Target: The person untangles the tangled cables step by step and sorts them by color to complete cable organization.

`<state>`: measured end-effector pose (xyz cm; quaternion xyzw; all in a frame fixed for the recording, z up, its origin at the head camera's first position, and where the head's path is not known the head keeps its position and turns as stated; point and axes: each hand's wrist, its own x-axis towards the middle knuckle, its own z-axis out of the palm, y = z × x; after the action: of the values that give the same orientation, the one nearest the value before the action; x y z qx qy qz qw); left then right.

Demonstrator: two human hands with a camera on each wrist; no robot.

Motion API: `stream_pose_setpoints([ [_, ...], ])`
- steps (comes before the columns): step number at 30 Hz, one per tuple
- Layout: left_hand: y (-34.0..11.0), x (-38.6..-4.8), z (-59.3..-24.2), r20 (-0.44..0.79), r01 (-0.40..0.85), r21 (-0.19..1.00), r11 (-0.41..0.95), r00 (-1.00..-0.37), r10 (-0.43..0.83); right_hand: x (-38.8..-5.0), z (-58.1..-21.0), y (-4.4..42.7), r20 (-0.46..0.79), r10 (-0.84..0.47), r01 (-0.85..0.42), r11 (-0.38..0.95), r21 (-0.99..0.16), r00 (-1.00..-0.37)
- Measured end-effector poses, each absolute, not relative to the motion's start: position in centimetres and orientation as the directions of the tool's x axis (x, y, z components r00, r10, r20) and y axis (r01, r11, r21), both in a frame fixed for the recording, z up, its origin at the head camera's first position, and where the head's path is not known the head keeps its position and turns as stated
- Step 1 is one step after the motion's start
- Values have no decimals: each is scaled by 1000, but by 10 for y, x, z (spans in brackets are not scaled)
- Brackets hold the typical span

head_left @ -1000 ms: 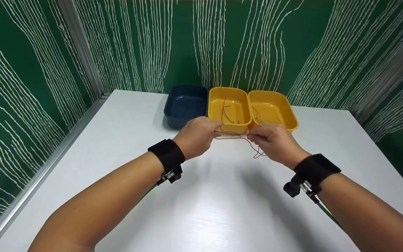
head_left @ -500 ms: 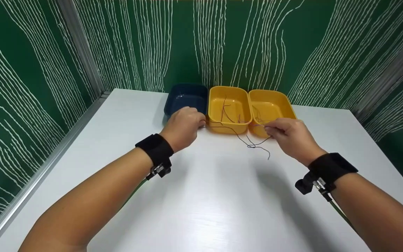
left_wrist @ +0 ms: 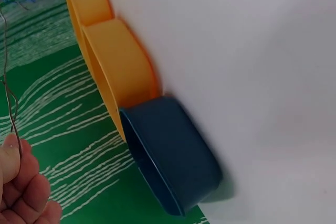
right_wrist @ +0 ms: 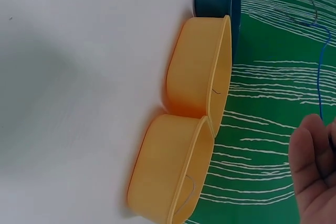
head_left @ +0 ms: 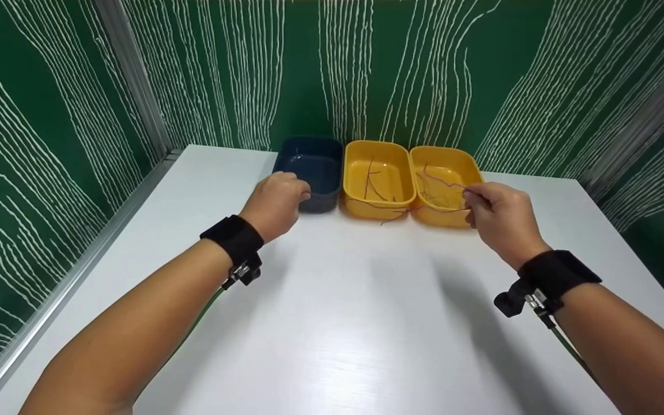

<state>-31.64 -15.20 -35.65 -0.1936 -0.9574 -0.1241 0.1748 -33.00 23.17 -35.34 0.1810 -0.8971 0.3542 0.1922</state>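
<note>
My left hand (head_left: 274, 204) pinches a thin dark wire (left_wrist: 9, 98) between thumb and fingers, in front of the dark blue bin (head_left: 312, 167). Well to its right, my right hand (head_left: 502, 216) pinches a blue wire (right_wrist: 319, 77), which looks purple in the head view. Both wires stretch across the gap between the hands, above the front rims of the bins. Their ends meet or cross near the middle; whether they are hooked together I cannot tell. Part of the blue wire is hidden in the right palm.
Beside the dark blue bin stand a middle yellow bin (head_left: 379, 210) and a right yellow bin (head_left: 444, 218), both with thin wires inside. They share the far side of a white table (head_left: 332, 323), before a green wall (head_left: 303, 69) with white wavy lines.
Both hands have moved apart, left hand leftward and right hand rightward. The wires bunched and hanging between them are now drawn out, and the low dangling loop is gone.
</note>
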Motion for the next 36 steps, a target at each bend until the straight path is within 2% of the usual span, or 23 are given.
stream_pose_setpoints([
  [16,-183,-321,-349,411,351,266,898,-884,224,-331,-351,252,478,-61,-362,739,-568,-876],
  [26,-189,-324,-344,444,338,317,886,-878,177,-331,-349,250,488,-86,-385,736,-557,-869],
  [36,-195,-327,-337,527,342,346,874,-841,121,-328,-349,244,506,-124,-437,699,-566,-853],
])
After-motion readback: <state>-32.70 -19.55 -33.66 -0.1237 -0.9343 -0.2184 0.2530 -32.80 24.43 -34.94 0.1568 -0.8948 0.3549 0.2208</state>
